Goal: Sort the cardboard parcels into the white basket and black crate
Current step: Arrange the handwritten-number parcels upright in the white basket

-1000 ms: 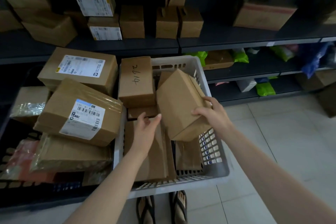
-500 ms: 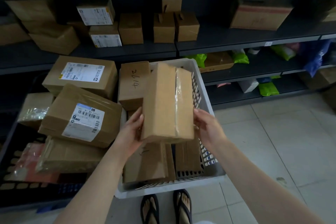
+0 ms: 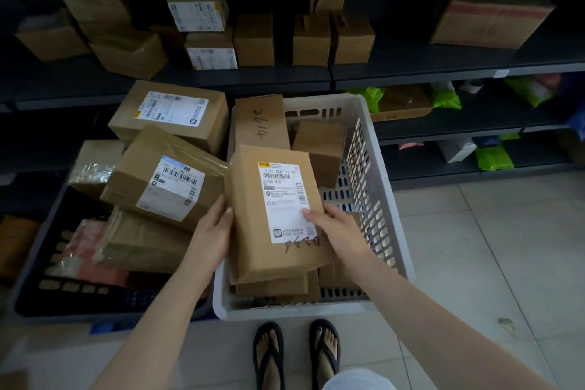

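Head view. A flat brown cardboard parcel with a white printed label is in both my hands, label up. It hangs over the near-left corner of the white perforated plastic basket, with its left edge above the basket's left wall, beside the black slatted crate.

Risk 1: both holds sit on the near half, so the far half is unsupported. I judge it may dip and catch on the brown box marked 2614 at the basket's far-left corner.

Risk 2: the tilted stack of labelled boxes in the crate is just beside my left hand. A sideways swing could knock it.

Pose: the left hand clamps the left edge, thumb on top, fingers hidden beneath. My right hand pinches the right edge, thumb on the label. Both forearms reach forward.
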Demonstrator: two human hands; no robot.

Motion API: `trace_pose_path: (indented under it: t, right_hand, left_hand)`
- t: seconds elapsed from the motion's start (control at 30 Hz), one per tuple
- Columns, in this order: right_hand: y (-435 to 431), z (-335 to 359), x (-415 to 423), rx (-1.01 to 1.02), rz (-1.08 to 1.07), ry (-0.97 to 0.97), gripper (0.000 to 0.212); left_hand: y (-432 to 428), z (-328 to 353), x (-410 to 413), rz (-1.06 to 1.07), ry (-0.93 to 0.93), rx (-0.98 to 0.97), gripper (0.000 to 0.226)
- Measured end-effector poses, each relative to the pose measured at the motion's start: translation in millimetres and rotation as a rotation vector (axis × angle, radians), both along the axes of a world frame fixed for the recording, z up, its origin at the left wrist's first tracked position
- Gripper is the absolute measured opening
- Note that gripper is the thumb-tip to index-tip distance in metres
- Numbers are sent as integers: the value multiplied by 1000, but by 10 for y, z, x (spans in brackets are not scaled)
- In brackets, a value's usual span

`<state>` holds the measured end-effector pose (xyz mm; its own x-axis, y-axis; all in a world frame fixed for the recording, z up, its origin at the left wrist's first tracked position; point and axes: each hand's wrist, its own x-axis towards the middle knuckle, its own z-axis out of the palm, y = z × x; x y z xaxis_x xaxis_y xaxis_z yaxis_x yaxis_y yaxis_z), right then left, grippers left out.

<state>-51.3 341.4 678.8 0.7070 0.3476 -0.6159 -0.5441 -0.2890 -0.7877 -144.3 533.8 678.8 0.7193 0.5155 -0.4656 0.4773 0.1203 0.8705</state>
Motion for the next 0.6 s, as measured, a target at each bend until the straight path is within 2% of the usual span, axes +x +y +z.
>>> trace_pose_path:
  t: [0.1,0.17,0.23,0.3,0.33,0.4,0.47,0.53,0.6]
  right_hand:
    - [-5,-44,-55,-97,-9,23,31]
    - [-29,-70,-54,-197,21,-19,31]
    - [-90,-68,-16,-188,33,-82,30]
    - [-146,-67,36,-107,44,-78,26]
    - [-169,-112,64,-102,53,-69,25]
    - [-202,-274,156,-245,109,-98,25]
    - [-229,-496,264,-493,202,-99,37]
    - [-248,-756,332,-659,337,-7,45]
    - [-188,-949,349,-792,462,38,50]
  left_hand:
    - [-149,32,-49,-57,43,59,64]
    - [-246,62,-68,-81,113,262,55]
    - [-356,155,-107,-52,61,497,47]
    - [-465,284,-103,-97,-69,678,53]
    - [-503,317,-79,-178,-65,747,59]
    - [-538,339,16,-362,128,897,71]
    - [-524,287,93,-512,351,1041,77]
    - [-520,230,148,-612,364,1182,71]
    - [-575,142,190,-683,375,1222,66]
